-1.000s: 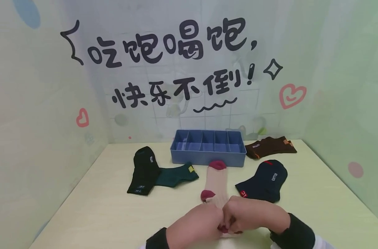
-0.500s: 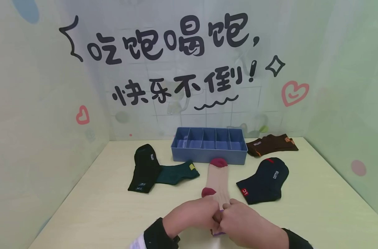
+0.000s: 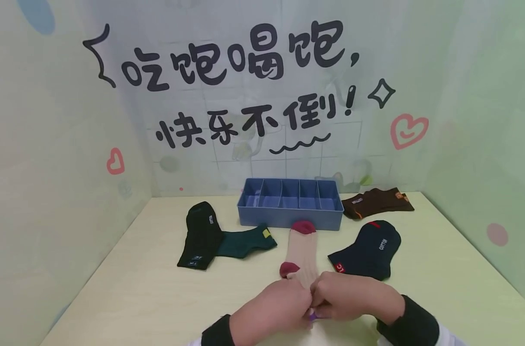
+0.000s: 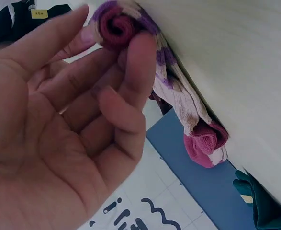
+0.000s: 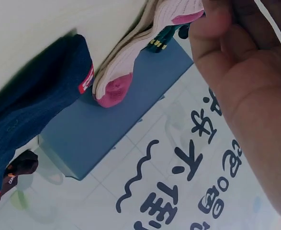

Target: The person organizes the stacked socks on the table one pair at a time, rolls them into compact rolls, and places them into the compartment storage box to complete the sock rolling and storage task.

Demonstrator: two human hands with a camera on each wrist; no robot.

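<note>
A pair of pale pink socks with magenta toes and heels lies lengthwise before me, toes toward the blue box. Its near, purple-striped end is wound into a tight roll, seen end-on in the left wrist view. My left hand pinches this roll from the left with fingertips and thumb. From the right, my right hand grips the same roll, its knuckles touching the left hand. Both hands cover most of the roll in the head view. In the right wrist view the right fingertips are cut off by the frame edge.
A blue divided box stands behind the socks. Black socks and dark green socks overlap at the left. Navy socks lie close to the right hand, brown socks at the back right. Printed walls enclose the table.
Both hands stay at the near end of the pink socks. The right hand shifted down and back up, changing its hold, while the cuff turned in the fingers. The other socks stayed put.
</note>
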